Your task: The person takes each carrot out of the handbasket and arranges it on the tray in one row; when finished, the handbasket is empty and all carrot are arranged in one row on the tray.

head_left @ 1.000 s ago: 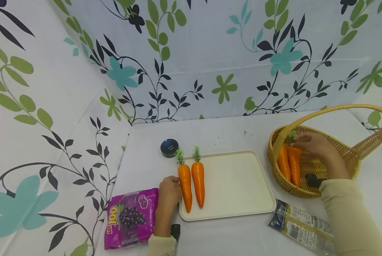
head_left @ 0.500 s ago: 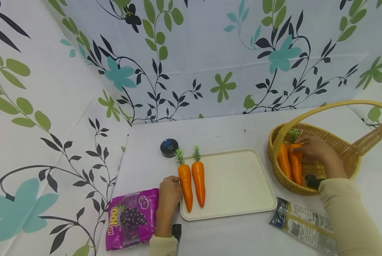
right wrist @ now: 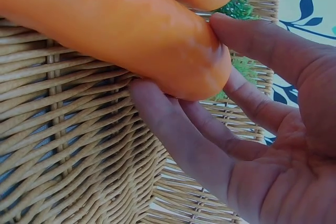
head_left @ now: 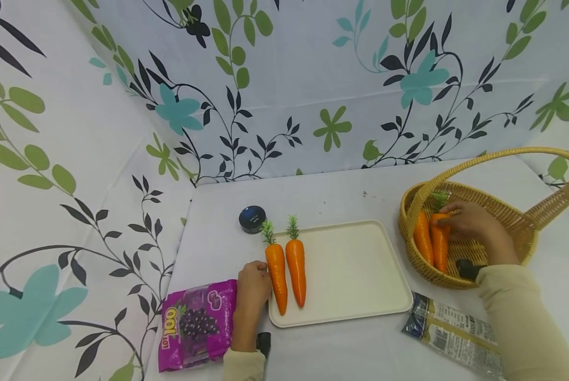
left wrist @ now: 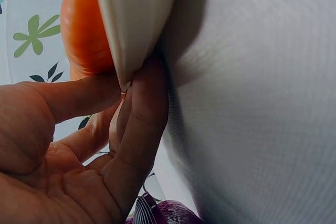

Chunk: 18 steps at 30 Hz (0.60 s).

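Note:
My left hand (head_left: pixel 254 286) pinches the left rim of a cream tray (head_left: pixel 351 275); in the left wrist view the thumb lies on top of the rim (left wrist: pixel 116 40) and fingers curl beneath it. Two orange carrots (head_left: pixel 277 278) with green tops lie side by side at the tray's left end. Over at the right, my right hand (head_left: pixel 475 227) reaches into a wicker basket (head_left: pixel 500 203) and grips the leafy end of a carrot (head_left: pixel 440 246). Thumb and fingers sit on either side of that carrot (right wrist: pixel 136 40) in the right wrist view. Another carrot (head_left: pixel 423 238) lies against it.
A purple grape candy bag (head_left: pixel 198 325) lies left of my left forearm. Behind the tray's left corner stands a round dark tin (head_left: pixel 252 219). A clear and gold packet (head_left: pixel 455 333) lies in front of the basket, partly under my right sleeve. The basket's tall handle (head_left: pixel 513 152) arches overhead.
My right fingers have settled around the carrot's upper end in the basket, and its leafy end has shifted slightly. My left hand keeps its place at the tray's rim.

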{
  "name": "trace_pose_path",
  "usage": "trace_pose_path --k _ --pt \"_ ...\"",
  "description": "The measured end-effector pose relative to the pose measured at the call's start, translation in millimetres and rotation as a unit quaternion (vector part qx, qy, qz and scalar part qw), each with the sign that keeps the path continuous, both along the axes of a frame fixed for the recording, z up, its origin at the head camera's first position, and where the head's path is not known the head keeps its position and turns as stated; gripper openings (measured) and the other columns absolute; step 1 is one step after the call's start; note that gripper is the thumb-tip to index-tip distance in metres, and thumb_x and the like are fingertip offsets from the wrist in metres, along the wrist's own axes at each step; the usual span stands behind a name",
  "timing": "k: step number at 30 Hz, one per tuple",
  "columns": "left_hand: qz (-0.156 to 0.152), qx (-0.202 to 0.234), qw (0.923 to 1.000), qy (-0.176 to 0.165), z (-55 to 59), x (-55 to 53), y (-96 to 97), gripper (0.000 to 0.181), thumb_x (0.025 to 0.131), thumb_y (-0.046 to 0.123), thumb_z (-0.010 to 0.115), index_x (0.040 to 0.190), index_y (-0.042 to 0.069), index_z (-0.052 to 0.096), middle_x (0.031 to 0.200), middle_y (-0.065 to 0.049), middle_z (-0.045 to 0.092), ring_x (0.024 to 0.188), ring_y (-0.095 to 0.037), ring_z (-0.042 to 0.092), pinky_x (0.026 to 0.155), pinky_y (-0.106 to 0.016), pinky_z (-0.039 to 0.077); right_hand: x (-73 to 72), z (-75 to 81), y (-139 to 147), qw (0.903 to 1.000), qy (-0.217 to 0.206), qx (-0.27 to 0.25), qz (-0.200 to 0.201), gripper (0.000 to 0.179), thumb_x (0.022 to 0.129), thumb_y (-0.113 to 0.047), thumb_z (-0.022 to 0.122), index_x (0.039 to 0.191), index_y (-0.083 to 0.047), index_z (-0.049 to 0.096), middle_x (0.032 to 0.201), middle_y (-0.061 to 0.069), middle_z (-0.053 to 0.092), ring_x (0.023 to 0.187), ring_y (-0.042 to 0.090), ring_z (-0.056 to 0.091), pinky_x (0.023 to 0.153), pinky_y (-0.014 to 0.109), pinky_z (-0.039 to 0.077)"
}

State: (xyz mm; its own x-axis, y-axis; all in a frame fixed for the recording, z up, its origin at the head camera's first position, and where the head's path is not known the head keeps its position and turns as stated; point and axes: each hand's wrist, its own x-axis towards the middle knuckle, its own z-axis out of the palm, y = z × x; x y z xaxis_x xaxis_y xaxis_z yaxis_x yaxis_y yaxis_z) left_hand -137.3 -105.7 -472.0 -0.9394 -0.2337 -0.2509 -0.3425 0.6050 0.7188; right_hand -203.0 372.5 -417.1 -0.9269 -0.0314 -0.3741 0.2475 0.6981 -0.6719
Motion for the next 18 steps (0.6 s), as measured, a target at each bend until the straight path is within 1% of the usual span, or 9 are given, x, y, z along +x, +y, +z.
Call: trace_pose_path --k 6,9,14,16,18 --pt "0.002 0.002 1.0000 0.000 1.7 -0.9 1.1 0.031 0.095 -0.003 0.054 0.122 -0.011 0.067 0.118 -0.028 0.069 0.089 -0.031 0.071 0.069 -0.038 0.063 0.2 0.5 -1.8 0.9996 -0.013 -0.025 -0.008 0.052 0.099 -0.015 0.066 0.134 0.015 0.043 0.118 0.035 0.051 0.078 0.023 0.068 0.073 0.042 0.063" --pt "0.002 0.003 1.0000 0.000 1.6 -1.1 1.7 0.031 0.096 -0.003 0.054 0.122 -0.011 0.067 0.117 -0.028 0.069 0.086 -0.030 0.071 0.066 -0.037 0.063 0.1 -0.5 -2.1 0.9994 -0.011 -0.029 -0.013 0.051 0.099 -0.015 0.066 0.134 0.015 0.043 0.115 0.034 0.053 0.077 0.023 0.069 0.072 0.042 0.063" --pt "0.009 0.008 0.9999 -0.010 1.2 -0.6 2.0 0.031 0.096 -0.002 0.053 0.123 -0.011 0.067 0.117 -0.027 0.069 0.082 -0.028 0.070 0.063 -0.033 0.062 2.5 -1.6 0.1 0.9993 0.001 -0.035 -0.016 0.052 0.099 -0.015 0.068 0.134 0.014 0.044 0.115 0.032 0.055 0.078 0.024 0.069 0.072 0.042 0.063" --pt "0.007 0.009 0.9999 -0.012 1.4 -0.3 2.1 0.032 0.096 -0.003 0.052 0.124 -0.011 0.066 0.117 -0.028 0.069 0.080 -0.027 0.069 0.061 -0.032 0.061 4.9 0.7 2.2 0.9994 0.008 -0.031 -0.015 0.053 0.099 -0.016 0.068 0.134 0.014 0.045 0.115 0.029 0.058 0.079 0.023 0.069 0.072 0.042 0.063" --pt "0.005 0.010 0.9999 -0.012 1.0 0.3 2.0 0.032 0.096 -0.003 0.053 0.124 -0.011 0.066 0.117 -0.028 0.069 0.080 -0.027 0.069 0.061 -0.032 0.061 7.6 5.4 4.4 0.9989 0.013 -0.041 -0.018 0.053 0.099 -0.017 0.068 0.136 0.014 0.044 0.112 0.025 0.061 0.082 0.023 0.069 0.073 0.042 0.063"
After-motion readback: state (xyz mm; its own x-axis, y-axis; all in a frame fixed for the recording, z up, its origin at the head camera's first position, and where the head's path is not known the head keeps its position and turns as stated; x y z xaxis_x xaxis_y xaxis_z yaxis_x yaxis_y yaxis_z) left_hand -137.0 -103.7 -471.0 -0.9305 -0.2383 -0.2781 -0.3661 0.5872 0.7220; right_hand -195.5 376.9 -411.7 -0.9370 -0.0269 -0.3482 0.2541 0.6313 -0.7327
